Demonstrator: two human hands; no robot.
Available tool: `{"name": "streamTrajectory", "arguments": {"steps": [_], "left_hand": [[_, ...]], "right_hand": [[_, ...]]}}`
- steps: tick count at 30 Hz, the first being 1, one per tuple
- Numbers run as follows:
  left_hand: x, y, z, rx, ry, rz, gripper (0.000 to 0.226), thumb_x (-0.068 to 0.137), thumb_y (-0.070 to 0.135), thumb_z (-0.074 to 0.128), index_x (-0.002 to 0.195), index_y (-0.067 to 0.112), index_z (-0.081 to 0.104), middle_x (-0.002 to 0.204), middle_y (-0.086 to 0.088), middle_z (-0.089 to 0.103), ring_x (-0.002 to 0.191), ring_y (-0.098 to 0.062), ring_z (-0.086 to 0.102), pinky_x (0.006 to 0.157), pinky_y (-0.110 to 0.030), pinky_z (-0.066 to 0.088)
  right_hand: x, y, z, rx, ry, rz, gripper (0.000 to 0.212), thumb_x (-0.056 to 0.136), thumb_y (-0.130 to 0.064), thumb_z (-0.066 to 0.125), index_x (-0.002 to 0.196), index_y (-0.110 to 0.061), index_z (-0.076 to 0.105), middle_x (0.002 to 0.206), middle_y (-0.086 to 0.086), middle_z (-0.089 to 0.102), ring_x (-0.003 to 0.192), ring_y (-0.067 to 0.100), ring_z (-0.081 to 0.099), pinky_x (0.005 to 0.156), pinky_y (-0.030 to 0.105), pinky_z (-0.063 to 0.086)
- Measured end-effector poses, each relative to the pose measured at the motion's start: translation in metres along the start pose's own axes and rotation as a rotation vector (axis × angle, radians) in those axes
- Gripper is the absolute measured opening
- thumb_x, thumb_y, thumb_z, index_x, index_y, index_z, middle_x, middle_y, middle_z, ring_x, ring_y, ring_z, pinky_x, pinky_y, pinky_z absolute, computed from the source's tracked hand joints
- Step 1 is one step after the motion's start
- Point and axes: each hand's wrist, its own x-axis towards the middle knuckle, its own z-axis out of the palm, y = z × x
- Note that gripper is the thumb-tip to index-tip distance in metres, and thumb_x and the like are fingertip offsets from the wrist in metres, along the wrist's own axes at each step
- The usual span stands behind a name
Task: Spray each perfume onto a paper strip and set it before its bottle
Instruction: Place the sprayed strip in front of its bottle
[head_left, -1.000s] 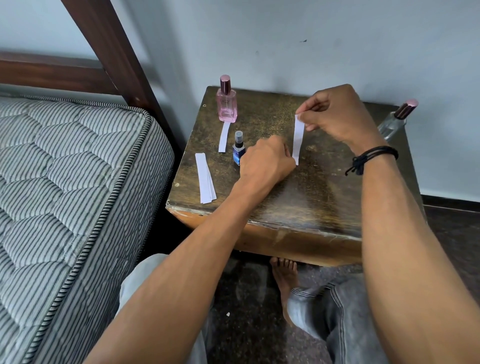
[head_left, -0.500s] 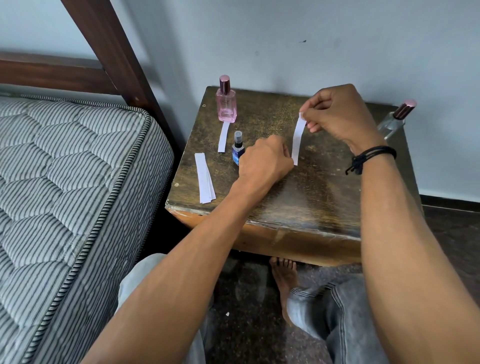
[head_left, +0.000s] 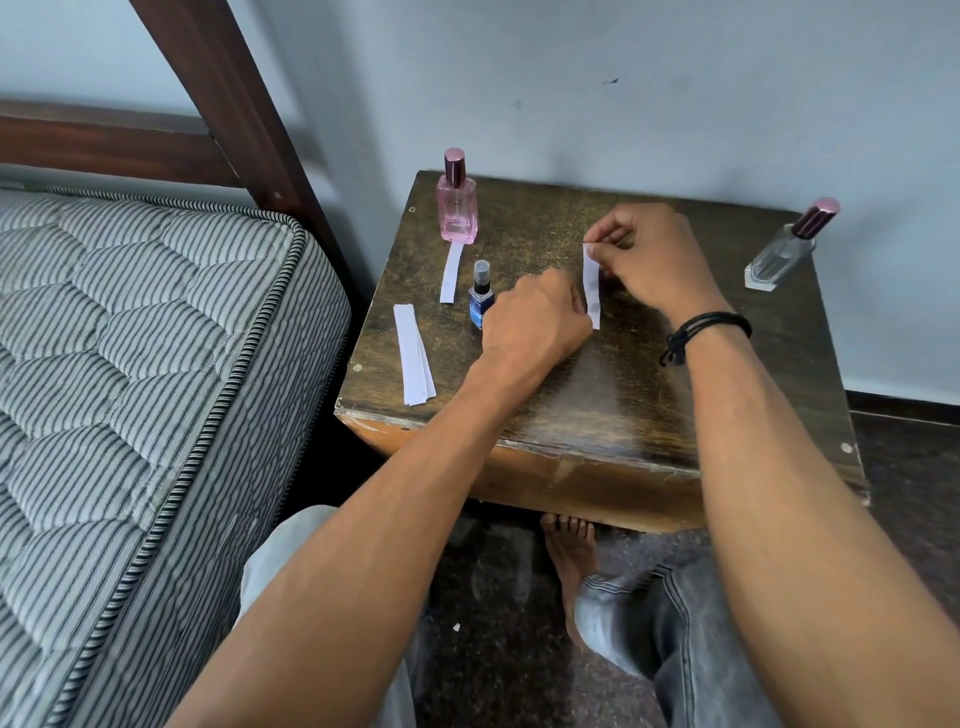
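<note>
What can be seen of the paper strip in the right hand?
The paper strip is narrow, white, plain paper by its look, with faint grey spots low down. It hangs down over the wooden table, top end pinched by the right hand. The left hand sits beside its lower part; contact there is hidden.

Soft, even daylight fills the wide-angle head view. A pale sheen lies across the table (head_left: 613, 395) top toward its front edge, and deep shadow pools beneath that edge. The bed post (head_left: 223, 104) leans with lens distortion. The paper strip (head_left: 591, 291) at centre is crisp; the forearms (head_left: 363, 597) at the bottom edge look softer.
</note>
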Motion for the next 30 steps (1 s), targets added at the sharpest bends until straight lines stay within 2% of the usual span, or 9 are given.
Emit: {"name": "streamTrajectory", "arguments": {"steps": [3, 9, 14, 18, 21, 25, 30], "left_hand": [[0.000, 0.001, 0.000, -0.004, 0.001, -0.002, 0.020, 0.086, 0.031, 0.055, 0.095, 0.020, 0.068, 0.099, -0.008, 0.072, 0.093, -0.036, 0.067, 0.077, -0.041, 0.056], [0.000, 0.001, 0.002, 0.000, 0.033, -0.001, 0.021, 0.087, 0.032, 0.055, 0.098, 0.018, 0.067, 0.099, -0.008, 0.072, 0.093, -0.037, 0.067, 0.079, -0.044, 0.057], [0.003, -0.001, 0.005, 0.007, 0.057, -0.002, 0.022, 0.090, 0.032, 0.053, 0.101, 0.018, 0.066, 0.103, -0.010, 0.071, 0.095, -0.038, 0.066, 0.078, -0.043, 0.055], [0.004, -0.002, 0.006, -0.010, 0.054, -0.007, 0.012, 0.087, 0.028, 0.056, 0.094, 0.023, 0.065, 0.100, -0.006, 0.072, 0.093, -0.035, 0.067, 0.076, -0.039, 0.053], [0.006, -0.002, 0.006, -0.041, 0.032, -0.017, 0.013, 0.084, 0.031, 0.057, 0.093, 0.025, 0.065, 0.099, -0.004, 0.072, 0.094, -0.034, 0.067, 0.082, -0.042, 0.056], [0.006, -0.003, 0.007, -0.045, 0.030, -0.017, 0.014, 0.083, 0.031, 0.057, 0.093, 0.027, 0.065, 0.100, -0.003, 0.072, 0.095, -0.034, 0.067, 0.083, -0.044, 0.056], [0.006, -0.002, 0.007, -0.044, 0.031, -0.007, 0.014, 0.085, 0.033, 0.056, 0.093, 0.026, 0.065, 0.100, -0.004, 0.072, 0.094, -0.034, 0.067, 0.082, -0.044, 0.056]], "right_hand": [[0.000, 0.000, 0.000, -0.035, 0.016, 0.000, 0.009, 0.091, -0.017, 0.074, 0.094, -0.025, 0.076, 0.088, -0.004, 0.073, 0.080, 0.011, 0.068, 0.082, 0.032, 0.059], [-0.001, 0.002, 0.002, -0.057, 0.057, 0.013, 0.012, 0.091, -0.014, 0.073, 0.101, -0.022, 0.073, 0.090, -0.005, 0.070, 0.089, 0.014, 0.068, 0.088, 0.035, 0.057], [-0.001, 0.006, 0.006, -0.064, 0.091, 0.017, 0.014, 0.091, -0.011, 0.071, 0.093, -0.025, 0.069, 0.087, -0.008, 0.067, 0.084, 0.011, 0.066, 0.085, 0.033, 0.057], [-0.001, 0.010, 0.011, -0.106, 0.093, -0.024, 0.016, 0.089, -0.009, 0.071, 0.088, -0.025, 0.067, 0.102, -0.006, 0.064, 0.086, 0.016, 0.066, 0.081, 0.031, 0.053], [0.000, 0.013, 0.012, -0.119, 0.088, -0.036, 0.008, 0.092, -0.012, 0.071, 0.092, -0.019, 0.073, 0.111, -0.004, 0.055, 0.090, 0.018, 0.065, 0.085, 0.034, 0.053], [0.002, 0.012, 0.011, -0.168, 0.069, -0.022, 0.009, 0.093, -0.014, 0.069, 0.096, -0.015, 0.077, 0.114, 0.007, 0.062, 0.098, 0.024, 0.066, 0.092, 0.042, 0.053], [0.003, 0.011, 0.011, -0.178, 0.055, 0.000, 0.011, 0.094, -0.014, 0.070, 0.102, -0.015, 0.077, 0.114, 0.006, 0.064, 0.102, 0.021, 0.067, 0.095, 0.041, 0.054]]}}
